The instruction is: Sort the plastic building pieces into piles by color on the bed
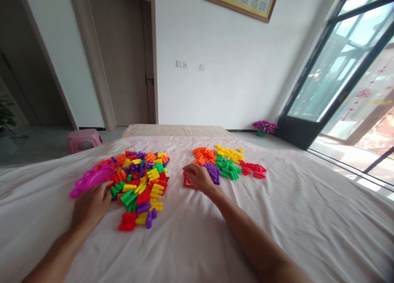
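I had the left hand (92,203) at the left edge of the mixed blocks (153,174), the right hand (198,177) over a red frame (188,186) beside purple pieces (214,173), cloth (178,225) running between; either grip's state, I couldn't tell.

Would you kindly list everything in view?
Mixed blocks: many, multicoloured, left
Scalloped piece: one, magenta, beside mixed blocks
Sorted blocks: many; orange, yellow, green, purple, red; right clusters
Flat piece: one, red, centre
Cloth: one, whitish, foreground
Second surface: one, beige, beyond
Stool: one, pink, left
Plant: one, green, left edge
Flowerpot: one, green, purple flowers, right
Door panels: several, brown, left background
Glass panels: several, transparent, right
Picture: one, gold-framed, top
Wall: one, white, background
Wall plates: three, white, central
Left hand: one, beside mixed blocks
Right hand: one, over flat piece
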`<state>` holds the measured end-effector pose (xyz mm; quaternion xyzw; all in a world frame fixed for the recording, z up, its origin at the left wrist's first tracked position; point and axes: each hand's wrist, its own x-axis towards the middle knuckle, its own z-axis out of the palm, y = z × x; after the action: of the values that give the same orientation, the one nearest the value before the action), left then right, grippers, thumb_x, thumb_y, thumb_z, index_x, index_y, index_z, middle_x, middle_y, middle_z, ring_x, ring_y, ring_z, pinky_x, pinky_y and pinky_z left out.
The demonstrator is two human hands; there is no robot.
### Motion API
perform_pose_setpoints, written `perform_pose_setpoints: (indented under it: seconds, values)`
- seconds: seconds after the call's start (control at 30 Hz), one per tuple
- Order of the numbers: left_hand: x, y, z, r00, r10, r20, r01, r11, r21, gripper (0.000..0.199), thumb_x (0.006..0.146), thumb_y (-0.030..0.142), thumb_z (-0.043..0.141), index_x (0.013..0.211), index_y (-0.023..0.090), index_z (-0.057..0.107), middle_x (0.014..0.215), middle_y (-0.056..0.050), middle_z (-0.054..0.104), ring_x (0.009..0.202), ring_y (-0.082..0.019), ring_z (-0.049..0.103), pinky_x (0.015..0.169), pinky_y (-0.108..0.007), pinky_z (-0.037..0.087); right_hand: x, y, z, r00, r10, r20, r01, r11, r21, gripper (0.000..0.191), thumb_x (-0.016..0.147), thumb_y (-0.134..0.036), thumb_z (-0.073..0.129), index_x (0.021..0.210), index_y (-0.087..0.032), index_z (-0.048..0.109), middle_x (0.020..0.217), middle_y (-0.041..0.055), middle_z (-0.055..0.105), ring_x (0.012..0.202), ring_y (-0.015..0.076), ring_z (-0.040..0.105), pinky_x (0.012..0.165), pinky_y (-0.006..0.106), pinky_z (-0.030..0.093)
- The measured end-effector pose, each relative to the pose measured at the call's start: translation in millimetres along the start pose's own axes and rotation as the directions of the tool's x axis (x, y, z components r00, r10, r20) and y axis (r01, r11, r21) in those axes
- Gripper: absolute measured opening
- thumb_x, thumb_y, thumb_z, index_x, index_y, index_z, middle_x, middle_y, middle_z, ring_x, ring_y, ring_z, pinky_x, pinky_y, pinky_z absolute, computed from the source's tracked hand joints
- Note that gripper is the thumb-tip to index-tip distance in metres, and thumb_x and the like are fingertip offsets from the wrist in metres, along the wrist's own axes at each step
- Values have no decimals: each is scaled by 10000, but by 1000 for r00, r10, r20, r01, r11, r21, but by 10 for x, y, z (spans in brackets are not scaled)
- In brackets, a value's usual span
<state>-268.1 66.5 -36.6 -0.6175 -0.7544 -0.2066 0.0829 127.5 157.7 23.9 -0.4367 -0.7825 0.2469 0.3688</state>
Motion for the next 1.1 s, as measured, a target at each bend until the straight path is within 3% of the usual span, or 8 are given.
perform_pose_setpoints:
  seconds: [0.13, 0.27, 0.33, 0.43, 0.77, 0.9, 1.0, 1.1]
  values:
    - [-10, 18, -5, 1000, -1, -21, 1, 1000, 19, 493, 966, 303, 349, 1311, 151, 667, 1295, -152, 750, 1176, -283, 705, 998, -415, 514, -185, -300, 212, 954, -209, 216, 211, 977, 16, 368, 874, -93, 593, 1189, -216, 739, 1161, 64, 763, 921, 162, 724, 843, 279, 567]
    - [-15, 15, 7, 999, -6, -34, 6, 1000, 0, 488, 947, 280, 376, 1317, 157, 669, 1299, -141, 749, 1189, -282, 700, 1023, -417, 507, -330, -491, 348, 840, -388, 378, 411, 911, 23, 547, 888, -162, 682, 1423, -247, 611, 1402, 100, 665, 1266, 230, 632, 1056, 369, 511]
    - [-14, 10, 12, 999, -12, -40, 11, 1000, -22, 490, 937, 273, 391, 1321, 149, 670, 1307, -150, 742, 1195, -293, 695, 1031, -432, 508, -369, -553, 390, 791, -420, 445, 475, 880, -13, 616, 889, -191, 710, 1483, -254, 561, 1507, 106, 590, 1380, 253, 544, 1145, 408, 447]
    - [-14, 13, 9, 999, -18, -43, 16, 999, -42, 477, 921, 265, 424, 1309, 157, 679, 1303, -148, 743, 1190, -293, 694, 1043, -438, 508, -395, -603, 430, 771, -398, 497, 510, 853, -109, 552, 907, -207, 699, 1447, -268, 604, 1581, 90, 514, 1391, 271, 517, 1142, 415, 447]
    - [-24, 31, -4, 1000, -8, -25, 8, 1000, -24, 489, 943, 265, 373, 1315, 141, 666, 1308, -157, 737, 1222, -296, 679, 1060, -444, 493, -375, -521, 468, 844, -323, 429, 469, 832, -295, 192, 866, -135, 638, 999, -222, 745, 1013, 53, 740, 951, 208, 650, 876, 324, 486]
    - [-26, 20, 9, 999, -9, -33, 9, 1000, -21, 483, 950, 267, 369, 1315, 147, 662, 1301, -160, 737, 1221, -294, 676, 1063, -445, 488, -343, -437, 454, 957, -176, 230, 267, 844, -466, 291, 895, -113, 562, 1119, -211, 720, 1111, 85, 721, 1047, 235, 619, 903, 345, 477]
    - [-26, 21, 12, 999, -11, -36, 10, 1000, -27, 476, 952, 265, 375, 1315, 149, 659, 1293, -162, 739, 1222, -289, 675, 1065, -444, 487, -298, -321, 384, 987, -82, 138, 148, 799, -583, 401, 895, -167, 599, 1291, -196, 654, 1306, 128, 657, 1198, 283, 558, 993, 402, 455]
    - [-25, 29, 6, 999, -8, -33, 7, 999, -36, 470, 951, 265, 383, 1314, 151, 659, 1289, -161, 742, 1203, -289, 684, 1050, -444, 493, -247, -206, 295, 992, 25, 122, 61, 751, -658, 368, 924, -228, 606, 1287, -203, 659, 1357, 146, 631, 1220, 300, 544, 1004, 426, 451]
